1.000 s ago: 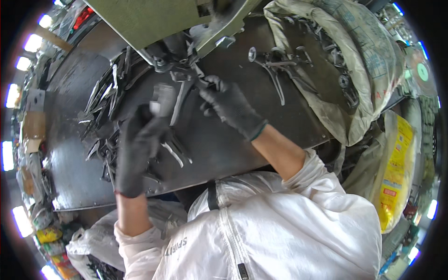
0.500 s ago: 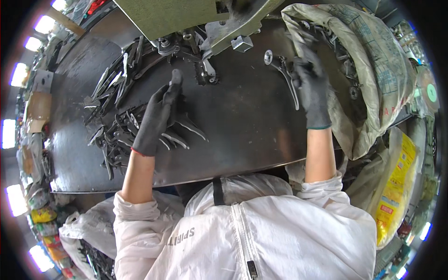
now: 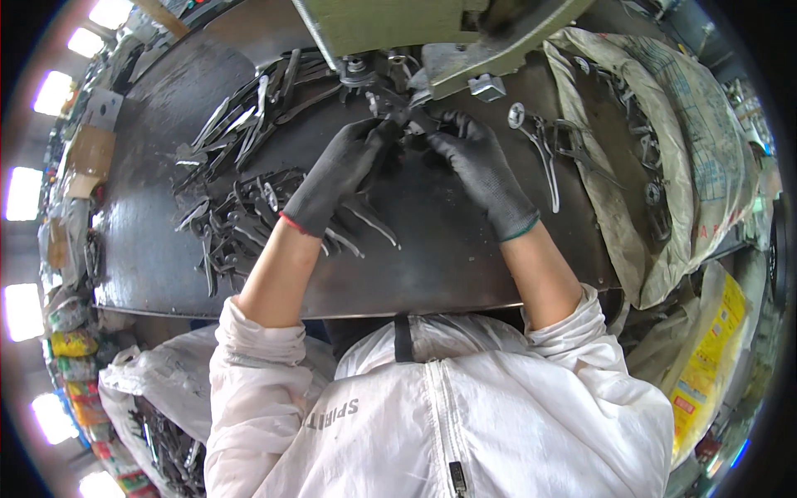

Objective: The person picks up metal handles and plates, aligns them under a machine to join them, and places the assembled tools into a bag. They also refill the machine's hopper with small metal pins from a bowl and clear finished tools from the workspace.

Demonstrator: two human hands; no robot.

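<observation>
Both my hands wear dark grey knit gloves and meet under the green machine head [image 3: 390,25]. My left hand [image 3: 342,170], with a red cuff, is closed around a dark metal part [image 3: 400,112] at the metal fixture [image 3: 355,73]. My right hand [image 3: 486,170], with a green cuff, has its fingers bent and pinched at the right side of that part. What lies between its fingertips is hidden. Plier-like metal handles [image 3: 241,220] lie in a heap left of my left forearm. A plier-like tool with a round silver end [image 3: 544,153] rests right of my right hand.
More long handles [image 3: 257,108] lie at the back left of the dark metal tabletop [image 3: 448,278]. An open woven sack [image 3: 706,133] holding metal parts stands on the right. A yellow-printed bag [image 3: 706,365] is at the lower right, and a white sack [image 3: 158,382] at the lower left.
My right hand has come from beside the right sack to the fixture, and my left hand has moved up to it. Another dark plier-like piece now lies beside the round-ended tool. The view has shifted slightly.
</observation>
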